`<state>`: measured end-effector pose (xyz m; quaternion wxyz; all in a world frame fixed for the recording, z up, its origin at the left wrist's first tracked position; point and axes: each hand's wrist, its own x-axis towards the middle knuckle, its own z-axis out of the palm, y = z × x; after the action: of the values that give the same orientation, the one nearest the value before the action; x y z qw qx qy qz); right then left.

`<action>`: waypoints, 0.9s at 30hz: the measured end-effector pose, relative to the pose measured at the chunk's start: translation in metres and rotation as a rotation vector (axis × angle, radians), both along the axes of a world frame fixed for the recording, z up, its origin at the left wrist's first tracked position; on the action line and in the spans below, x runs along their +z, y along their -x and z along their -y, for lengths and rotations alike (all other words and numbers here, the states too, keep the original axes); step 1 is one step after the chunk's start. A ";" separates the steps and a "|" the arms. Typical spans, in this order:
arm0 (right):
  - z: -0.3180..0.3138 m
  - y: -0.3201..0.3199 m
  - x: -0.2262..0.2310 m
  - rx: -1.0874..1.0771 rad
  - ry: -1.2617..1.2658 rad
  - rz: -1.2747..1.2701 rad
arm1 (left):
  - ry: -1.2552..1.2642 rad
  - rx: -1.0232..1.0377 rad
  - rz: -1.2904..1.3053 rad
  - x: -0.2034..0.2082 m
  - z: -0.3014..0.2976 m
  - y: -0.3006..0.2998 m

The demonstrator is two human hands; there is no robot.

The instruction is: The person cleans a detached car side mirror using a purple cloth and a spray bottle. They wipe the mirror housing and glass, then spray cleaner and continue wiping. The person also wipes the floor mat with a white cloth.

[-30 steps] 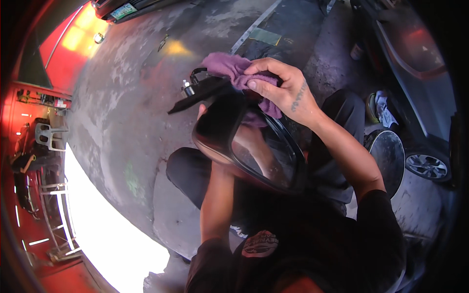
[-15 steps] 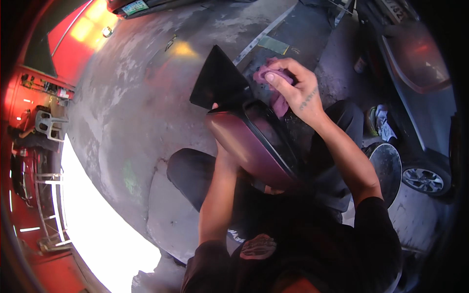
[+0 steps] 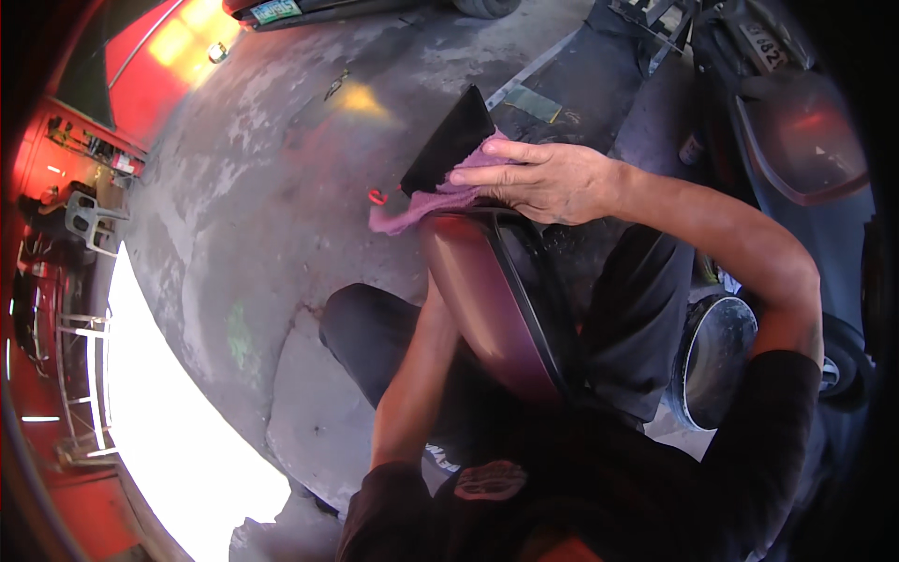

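Side mirror (image 3: 482, 295) sits raised off the floor in front of me, between my knees, its long glossy maroon shell slanting down and to the right toward my black shirt (image 3: 562, 478). A black rim runs along the right side of the shell, and a flat black mounting plate (image 3: 448, 140) sticks up at its far end. My right hand (image 3: 562, 183) reaches across from the right and has hold of a purple cloth (image 3: 445, 195), fingers stretched out and laid over it against the plate, close to where plate and shell meet. I can't see that thumb. One loose end of the cloth hangs out to the left, near a small red hooked piece (image 3: 377, 197). My left forearm (image 3: 412, 384) rises to the left side of the shell, which hides the left hand, so I can't tell whether it is closed on anything.

Dark trousers (image 3: 370, 323) cover my bent legs. Beside my right leg is a round dark object (image 3: 716, 361) with a pale rim, and beyond it a car (image 3: 796, 225). On the grey floor (image 3: 281, 234) ahead lies a flat greenish sheet (image 3: 534, 105).
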<state>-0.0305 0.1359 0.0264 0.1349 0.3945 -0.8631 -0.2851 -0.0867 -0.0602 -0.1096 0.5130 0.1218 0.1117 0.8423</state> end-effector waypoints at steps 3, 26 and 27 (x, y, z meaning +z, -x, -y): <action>-0.005 0.005 0.008 0.065 -0.035 -0.133 | 0.020 0.015 -0.002 0.002 0.003 0.000; 0.051 -0.065 -0.075 -0.449 1.238 -0.084 | 0.070 0.276 0.020 -0.023 0.026 0.029; 0.052 -0.069 -0.072 -0.496 1.271 -0.047 | 0.097 0.314 0.010 -0.024 0.026 0.034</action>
<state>0.0380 0.0839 -0.0452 0.2897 0.0229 -0.9247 0.2460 -0.1205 -0.0867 -0.1336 0.3807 0.0739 0.1673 0.9064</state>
